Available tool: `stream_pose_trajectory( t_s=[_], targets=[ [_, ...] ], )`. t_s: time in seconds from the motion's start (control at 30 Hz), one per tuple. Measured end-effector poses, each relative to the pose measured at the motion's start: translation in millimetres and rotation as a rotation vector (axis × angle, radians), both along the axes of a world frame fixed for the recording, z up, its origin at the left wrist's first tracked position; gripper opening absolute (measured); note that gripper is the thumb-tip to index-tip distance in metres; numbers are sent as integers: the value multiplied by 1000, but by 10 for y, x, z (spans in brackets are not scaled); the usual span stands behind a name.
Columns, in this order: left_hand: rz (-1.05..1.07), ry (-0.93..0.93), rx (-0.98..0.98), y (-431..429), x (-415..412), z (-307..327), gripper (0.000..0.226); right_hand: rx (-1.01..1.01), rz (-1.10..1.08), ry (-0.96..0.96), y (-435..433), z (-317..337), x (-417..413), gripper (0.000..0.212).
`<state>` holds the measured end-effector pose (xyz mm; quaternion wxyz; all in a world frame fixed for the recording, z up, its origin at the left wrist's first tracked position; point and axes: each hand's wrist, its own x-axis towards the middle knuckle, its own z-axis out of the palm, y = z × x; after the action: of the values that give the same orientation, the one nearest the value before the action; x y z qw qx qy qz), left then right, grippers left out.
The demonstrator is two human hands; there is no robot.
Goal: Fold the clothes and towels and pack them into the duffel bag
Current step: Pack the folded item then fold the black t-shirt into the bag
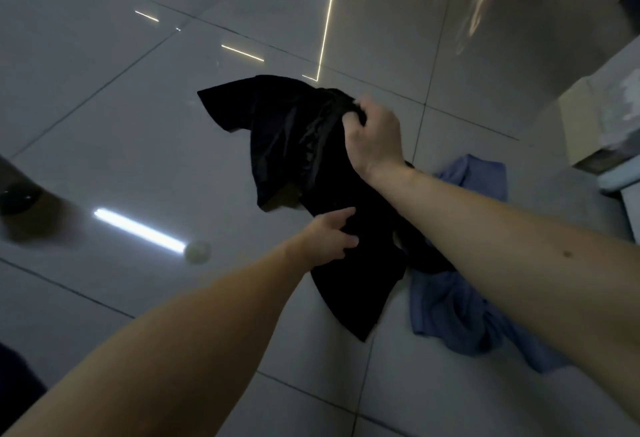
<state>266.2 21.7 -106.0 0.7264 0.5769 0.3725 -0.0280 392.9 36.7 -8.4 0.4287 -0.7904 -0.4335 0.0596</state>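
Your right hand [372, 135] clamps its fingers on the black shirt [287, 145], lifted beside the blue garment [450, 312] for folding; your left hand [325, 239], fingers apart, steadies it.

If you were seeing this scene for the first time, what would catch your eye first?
The black garment in the middle stands out first, held up above the glossy tiled floor. The right hand grips its bunched top and the left hand touches it lower down. Next comes the blue cloth, crumpled on the floor at the lower right and partly hidden behind the black one.
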Motion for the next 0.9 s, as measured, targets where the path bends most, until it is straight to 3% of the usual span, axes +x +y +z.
stream_pose_trajectory(
  t_s=[0.07,0.2,0.27,0.37,0.57,0.77,0.9],
  targets=[
    [102,37,264,105,-79,187,19,63,-4,-7,24,253,-87,25],
    [525,137,695,389,-387,778,40,132,-26,-44,19,665,-127,16],
    [597,63,774,498,-512,1098,60,149,-9,-57,3,926,-174,19],
    [510,8,832,600,-640,1546,81,164,23,-66,13,1346,-303,21],
    [481,25,995,510,-1012,2359,15,229,102,-30,-162,2233,-681,18],
    [522,-32,1055,340,-1550,3286,20,259,212,-35,-478,2984,-971,14],
    [552,-30,1102,178,-1929,3709,21,140,271,-45,-624,3103,-1098,16]
  ],
)
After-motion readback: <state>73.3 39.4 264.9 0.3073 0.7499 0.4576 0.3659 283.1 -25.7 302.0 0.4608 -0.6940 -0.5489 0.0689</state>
